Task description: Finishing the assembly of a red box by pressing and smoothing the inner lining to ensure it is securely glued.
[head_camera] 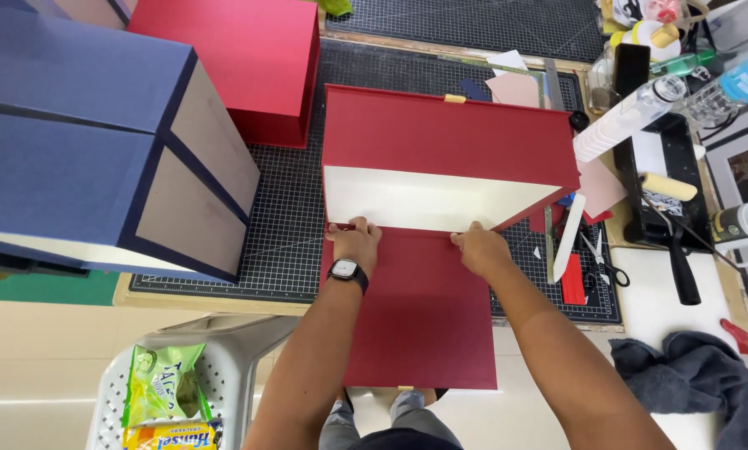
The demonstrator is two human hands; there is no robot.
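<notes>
Blue boxes [82, 142]: two big stacked, far left, cream/grey ends facing cam, sitting partly on mat.
Cutting mat [286, 225]: dark w/ grid, covers bench under all boxes.
Red box w/ flap [440, 167]: centre of mat, cream inside showing; its red flap [420, 317] lies flat toward person, overhangs bench edge.
2nd red box [240, 58]: behind, top centre-left, closed.
Grey cloth [690, 375]: crumpled, lower right.
Roller tray [665, 183]: black, right of mat, small roller in it.
L hand [355, 242]: watch on wrist, fingers bent, pressing down at fold where flap meets box, left end.
R hand [480, 248]: same fold, near middle-right, fingers curled, pressing; not gripping anything.
Scissors [603, 262]: right mat edge, beside white bone folder [570, 237].
</notes>
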